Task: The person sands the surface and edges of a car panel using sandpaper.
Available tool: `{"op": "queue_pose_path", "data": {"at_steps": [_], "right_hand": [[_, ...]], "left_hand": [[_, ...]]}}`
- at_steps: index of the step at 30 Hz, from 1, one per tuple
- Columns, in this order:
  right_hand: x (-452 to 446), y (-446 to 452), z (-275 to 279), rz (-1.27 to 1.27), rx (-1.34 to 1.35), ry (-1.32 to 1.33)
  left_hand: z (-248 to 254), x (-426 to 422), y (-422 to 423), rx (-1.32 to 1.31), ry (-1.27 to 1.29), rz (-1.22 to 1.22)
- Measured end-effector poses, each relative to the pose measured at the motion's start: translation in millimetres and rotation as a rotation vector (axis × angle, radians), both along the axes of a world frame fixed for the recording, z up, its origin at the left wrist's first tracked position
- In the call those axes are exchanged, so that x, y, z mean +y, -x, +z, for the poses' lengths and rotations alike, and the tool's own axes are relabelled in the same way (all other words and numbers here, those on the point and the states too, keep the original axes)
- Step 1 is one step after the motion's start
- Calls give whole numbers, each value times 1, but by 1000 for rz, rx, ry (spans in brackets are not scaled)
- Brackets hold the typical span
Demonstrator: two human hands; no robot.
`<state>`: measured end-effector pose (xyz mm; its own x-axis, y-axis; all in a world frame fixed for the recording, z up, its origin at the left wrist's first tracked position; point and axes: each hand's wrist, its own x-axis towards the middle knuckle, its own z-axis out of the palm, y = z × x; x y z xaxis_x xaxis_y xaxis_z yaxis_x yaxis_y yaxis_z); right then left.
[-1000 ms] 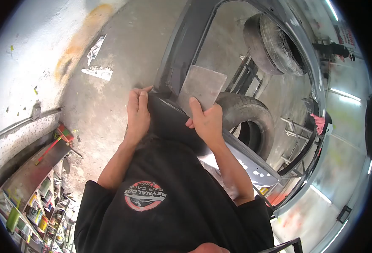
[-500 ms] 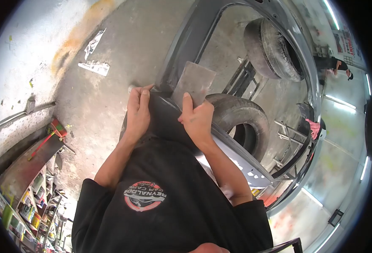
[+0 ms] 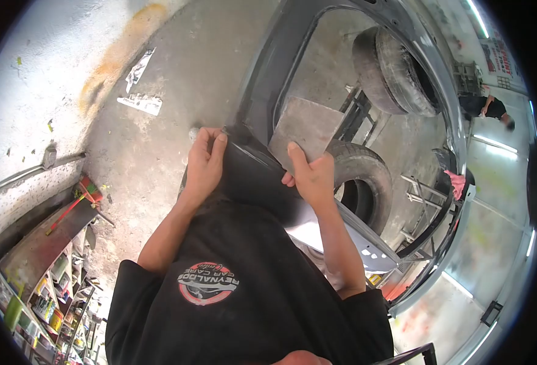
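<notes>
A large grey panel (image 3: pixel 271 73) with a broad opening dominates the workshop, its near corner close to a person in a black shirt (image 3: pixel 250 310). If that corner is poorly braced, a firm push could shift the whole piece. Through and beside the opening sits a worn tyre (image 3: pixel 379 173); a panel knocked sideways could bump it.

A flat grey sheet (image 3: pixel 308 129) slants above the panel's lower edge, near the corner; from here I can't make out whether the two touch. The right hand (image 3: pixel 310 179) holds the sheet at one end, thumb on top, its far end unsupported. A snag on the edge could twist it loose or mark the surface.

The left hand (image 3: pixel 206 159) rests at the corner, fingers curled and thumb close; whether it grips anything is hidden. Its fingertips risk a nip should the panel jolt.
</notes>
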<state>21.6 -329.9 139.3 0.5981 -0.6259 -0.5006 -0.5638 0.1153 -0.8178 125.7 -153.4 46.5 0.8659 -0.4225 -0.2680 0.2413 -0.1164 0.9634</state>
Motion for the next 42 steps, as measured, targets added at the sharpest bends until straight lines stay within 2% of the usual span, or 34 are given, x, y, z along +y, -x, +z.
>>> {"op": "queue_pose_path", "data": {"at_steps": [5, 8, 11, 14, 17, 21, 23, 24, 26, 29, 32, 42], "right_hand": [[2, 12, -10, 34, -18, 0], [4, 10, -10, 64, -20, 24], [4, 12, -11, 57, -11, 39], [9, 12, -15, 10, -9, 69], [19, 8, -13, -19, -17, 100], [30, -4, -28, 90, 117, 174], [36, -13, -51, 107, -88, 343], [33, -17, -52, 113, -107, 339], [34, -23, -25, 52, -9, 125], [40, -15, -21, -50, 39, 50], [47, -16, -19, -140, -31, 72], [38, -29, -29, -49, -53, 75]], "left_hand": [[3, 0, 3, 1, -143, -63], [9, -10, 5, -463, -112, -45], [22, -16, 4, -576, -253, -136], [7, -18, 5, -634, -247, -97], [9, -18, 4, -419, -177, -78], [5, -19, 3, -429, -174, -73], [3, -16, 2, -475, -189, -72], [3, -14, 0, -457, -196, -63], [3, -16, 2, -410, -194, -52], [0, -14, 0, -390, -163, -71], [10, -15, -1, -335, -160, -70], [-4, -14, 3, -392, -144, -67]]}}
